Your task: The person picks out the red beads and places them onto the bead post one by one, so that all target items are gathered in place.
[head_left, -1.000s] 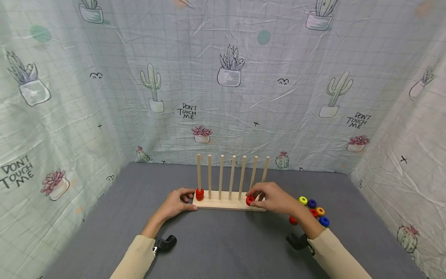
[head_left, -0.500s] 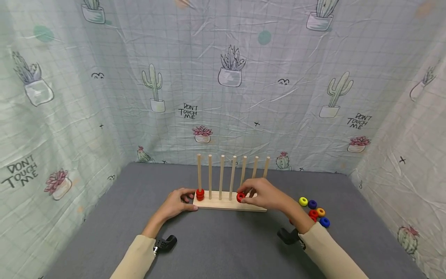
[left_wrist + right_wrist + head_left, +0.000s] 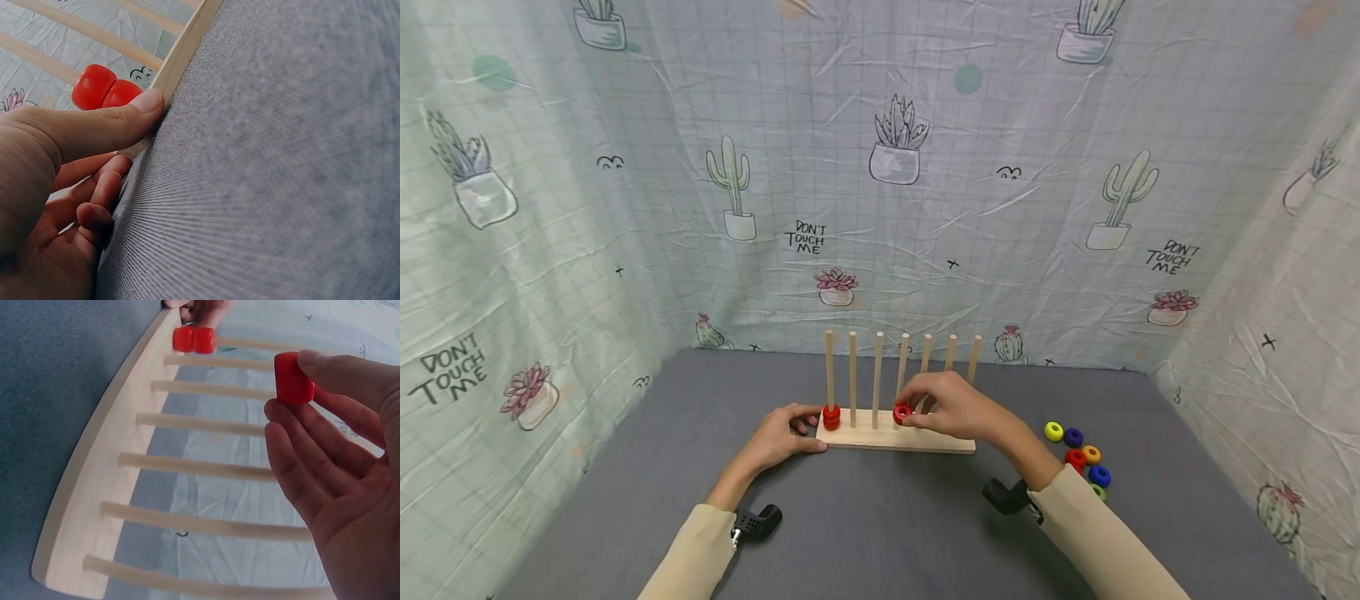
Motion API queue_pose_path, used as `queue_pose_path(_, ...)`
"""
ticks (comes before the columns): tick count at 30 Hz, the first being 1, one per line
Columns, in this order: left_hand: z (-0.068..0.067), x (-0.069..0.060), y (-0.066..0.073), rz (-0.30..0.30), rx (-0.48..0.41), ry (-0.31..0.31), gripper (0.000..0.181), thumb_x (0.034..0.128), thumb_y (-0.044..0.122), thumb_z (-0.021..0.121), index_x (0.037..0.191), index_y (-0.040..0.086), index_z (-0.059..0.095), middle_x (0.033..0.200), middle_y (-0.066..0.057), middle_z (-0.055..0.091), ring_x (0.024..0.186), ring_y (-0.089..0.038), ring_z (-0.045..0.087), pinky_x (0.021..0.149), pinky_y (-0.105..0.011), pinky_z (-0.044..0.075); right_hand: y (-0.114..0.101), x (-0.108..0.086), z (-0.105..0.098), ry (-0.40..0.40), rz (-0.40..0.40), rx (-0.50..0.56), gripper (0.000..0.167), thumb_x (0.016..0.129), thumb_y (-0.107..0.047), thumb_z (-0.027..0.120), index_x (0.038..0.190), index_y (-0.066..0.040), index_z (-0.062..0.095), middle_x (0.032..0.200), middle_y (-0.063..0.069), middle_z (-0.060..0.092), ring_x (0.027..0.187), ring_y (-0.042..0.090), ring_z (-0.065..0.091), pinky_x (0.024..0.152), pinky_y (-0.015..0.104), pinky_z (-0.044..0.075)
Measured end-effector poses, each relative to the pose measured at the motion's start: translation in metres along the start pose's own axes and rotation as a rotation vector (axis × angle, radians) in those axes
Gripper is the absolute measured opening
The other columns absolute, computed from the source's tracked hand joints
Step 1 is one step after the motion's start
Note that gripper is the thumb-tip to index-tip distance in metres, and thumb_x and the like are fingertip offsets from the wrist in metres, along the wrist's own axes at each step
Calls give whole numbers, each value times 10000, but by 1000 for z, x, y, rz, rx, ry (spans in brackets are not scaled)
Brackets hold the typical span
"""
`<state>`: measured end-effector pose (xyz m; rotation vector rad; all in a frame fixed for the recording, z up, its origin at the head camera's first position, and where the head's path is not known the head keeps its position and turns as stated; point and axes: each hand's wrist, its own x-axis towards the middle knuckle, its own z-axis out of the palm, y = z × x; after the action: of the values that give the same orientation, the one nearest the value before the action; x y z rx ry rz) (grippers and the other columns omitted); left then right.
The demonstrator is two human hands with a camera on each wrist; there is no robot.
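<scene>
A wooden rack with a light base (image 3: pixel 880 438) and a row of upright pegs stands on the grey table. My left hand (image 3: pixel 777 439) grips the base's left end, thumb at its front edge. Two red beads (image 3: pixel 831 419) are stacked on the leftmost peg, also visible above the thumb (image 3: pixel 134 119) in the left wrist view. A third red bead (image 3: pixel 292 378) is pinched between the thumb and fingers of my right hand (image 3: pixel 953 406). It is held in front of the middle pegs, its hole facing the head camera. The right wrist view shows it off the pegs.
Loose beads lie to the right of the rack: a yellow bead (image 3: pixel 1053 432), an orange bead (image 3: pixel 1085 454), red ones, dark blue ones and a green bead (image 3: pixel 1099 492) partly behind the right sleeve. A cactus-print cloth (image 3: pixel 775 167) hangs behind and at both sides.
My right hand has carried the red bead leftward and slightly up along the rack, from near the right-hand pegs to the middle ones. The left hand keeps its place on the base.
</scene>
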<state>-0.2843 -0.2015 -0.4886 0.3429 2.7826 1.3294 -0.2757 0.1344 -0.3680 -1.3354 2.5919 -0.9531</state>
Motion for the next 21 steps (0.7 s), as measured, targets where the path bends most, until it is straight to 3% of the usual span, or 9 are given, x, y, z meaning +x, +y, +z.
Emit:
queue_pose_path(7,0,2,-1,-10,-9,-2,664,735,220,946,1334,80,696,1065,-43,693,886,-147,576,786,-301,466,-7,10,0,-2,10,-4,242,956,-139,744,1187,-66,745,1112,66,745,930,180,730,812,270,590)
queue_pose_path(21,-2,3,1,-14,-12,-7,663,740,217,944,1335,67,692,1065,-53,693,889,-155,575,788,-326,464,-18,26,-5,11,-13,-12,254,972,-180,733,1205,-78,736,1090,41,750,917,120,707,810,274,585)
